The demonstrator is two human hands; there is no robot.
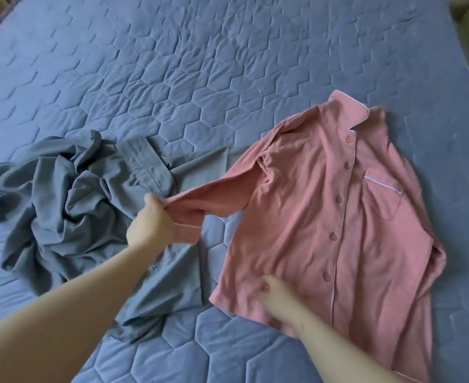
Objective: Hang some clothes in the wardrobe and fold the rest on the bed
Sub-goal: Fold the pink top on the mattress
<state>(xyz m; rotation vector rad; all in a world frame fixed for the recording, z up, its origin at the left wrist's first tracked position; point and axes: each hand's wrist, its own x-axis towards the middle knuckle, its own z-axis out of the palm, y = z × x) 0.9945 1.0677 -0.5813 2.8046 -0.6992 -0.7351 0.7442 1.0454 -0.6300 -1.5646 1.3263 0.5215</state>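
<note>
Gripping the cuff end of the sleeve (216,197), the left hand (150,219) has its fingers curled tight round the cloth and holds it raised and stretched out sideways from the body of the pink shirt (352,217). The right hand (277,299) lies on the shirt's lower front, just left of the row of buttons (339,199). Its fingers are blurred and turned under, so I cannot tell whether they pinch the cloth or only press it down. Between the two hands the sleeve runs taut, while the rest of the shirt lies front up and buttoned on the bed (200,64), its collar (349,111) at the far end from the right hand and its pocket (385,197) off to that hand's right. The shirt looks like a light, soft knit that will drape and wrinkle and keep no shape by itself. It should be safe to pull gently, and is best taken at firm edges such as the cuff, shoulder seam or hem, with one hand pinning the body so it does not slide on the quilted cover. Under and beyond the left hand sits a grey garment (62,203), crumpled in a loose heap and touching the shirt's near edge; it looks equally limp and is not yet folded.
</note>
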